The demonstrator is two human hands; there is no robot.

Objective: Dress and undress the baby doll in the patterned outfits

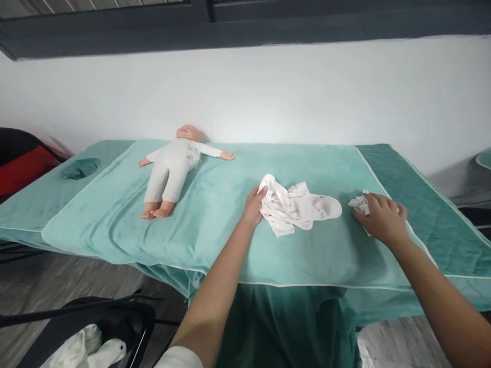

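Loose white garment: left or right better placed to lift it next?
Left, I'd say: the left grip holds the white garment by its edge, while the right grip is apart from it, over the small crumpled cloth.

A plain whitish sleeve (pixel 180 358) ends at seven o'clock with a curved hem on the left arm (pixel 217 286), while the right forearm (pixel 433 289) toward four o'clock is bare.

A way lies open from the front of the bed (pixel 307 263) to the garment (pixel 303 204), between the left hand (pixel 254 205) and right hand (pixel 385 219). Leftward, the doll (pixel 171 166) blocks low passage; behind, the wall (pixel 287 97) stops any reach.
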